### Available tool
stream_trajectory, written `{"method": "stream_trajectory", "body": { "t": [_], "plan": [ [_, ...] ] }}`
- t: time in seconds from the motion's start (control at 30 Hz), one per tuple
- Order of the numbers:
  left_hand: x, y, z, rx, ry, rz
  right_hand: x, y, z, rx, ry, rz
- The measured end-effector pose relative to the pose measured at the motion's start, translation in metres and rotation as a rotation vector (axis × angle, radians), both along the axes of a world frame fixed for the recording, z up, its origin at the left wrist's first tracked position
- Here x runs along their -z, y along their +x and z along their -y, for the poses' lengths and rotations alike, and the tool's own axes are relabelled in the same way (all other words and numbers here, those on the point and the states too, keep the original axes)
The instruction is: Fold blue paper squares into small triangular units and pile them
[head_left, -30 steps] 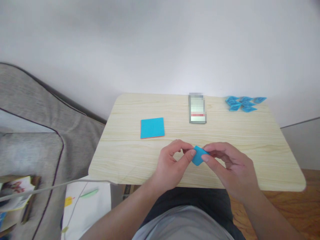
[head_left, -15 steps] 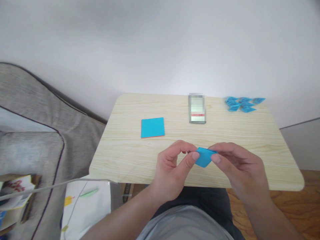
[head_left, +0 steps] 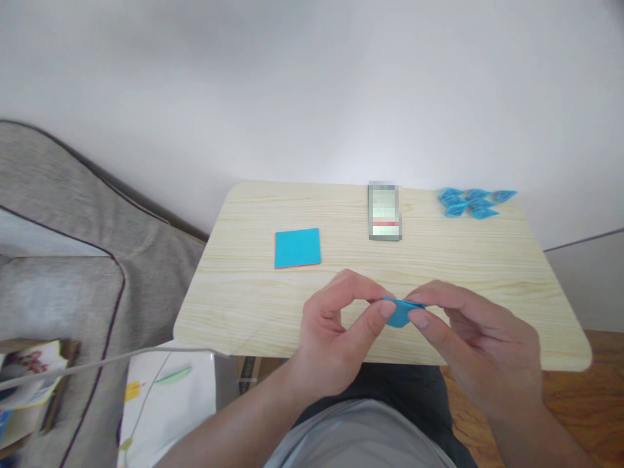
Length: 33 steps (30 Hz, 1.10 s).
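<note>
A small folded piece of blue paper [head_left: 400, 314] is held just above the front part of the table. My left hand [head_left: 344, 331] pinches its left side between thumb and index finger. On its right side, my right hand [head_left: 480, 344] pinches it the same way. The paper's top edge faces me narrowly, and my fingertips cover both its ends. Beyond my left hand lies a flat stack of blue paper sheets [head_left: 298, 248] with a thin red edge. Several folded blue paper pieces [head_left: 468, 203] with pointed ends sit together at the far right.
A phone [head_left: 385, 211], its screen blurred, lies near the back of the wood-grain table [head_left: 234, 260], which meets a white wall. To the left stands a grey sofa [head_left: 151, 279]. A pale cable [head_left: 146, 351] runs past the table's front left corner above a white surface [head_left: 170, 403].
The blue paper has tipped, so less of its face shows. My fingers have shifted closer along its edges, and my right hand has moved slightly right and down.
</note>
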State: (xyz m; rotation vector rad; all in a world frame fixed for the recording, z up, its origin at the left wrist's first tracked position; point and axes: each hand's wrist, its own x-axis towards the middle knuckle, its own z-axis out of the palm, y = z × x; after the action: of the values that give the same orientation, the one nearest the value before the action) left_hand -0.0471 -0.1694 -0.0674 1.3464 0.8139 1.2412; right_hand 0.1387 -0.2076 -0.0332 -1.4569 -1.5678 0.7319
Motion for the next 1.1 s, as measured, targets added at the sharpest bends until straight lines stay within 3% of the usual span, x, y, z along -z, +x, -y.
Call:
{"method": "stream_trajectory", "body": {
  "t": [0.3,0.63,1.1],
  "plan": [
    [-0.003,-0.001,0.001,-0.010,-0.012,-0.004,-0.003,-0.003,0.000,0.020,-0.050,-0.094],
    [-0.002,-0.001,0.000,-0.016,-0.006,-0.017,0.005,-0.005,0.001,0.054,-0.040,-0.150],
    [-0.003,-0.002,-0.002,-0.023,0.051,-0.006,-0.005,-0.006,-0.003,0.011,-0.047,-0.195]
  ]
}}
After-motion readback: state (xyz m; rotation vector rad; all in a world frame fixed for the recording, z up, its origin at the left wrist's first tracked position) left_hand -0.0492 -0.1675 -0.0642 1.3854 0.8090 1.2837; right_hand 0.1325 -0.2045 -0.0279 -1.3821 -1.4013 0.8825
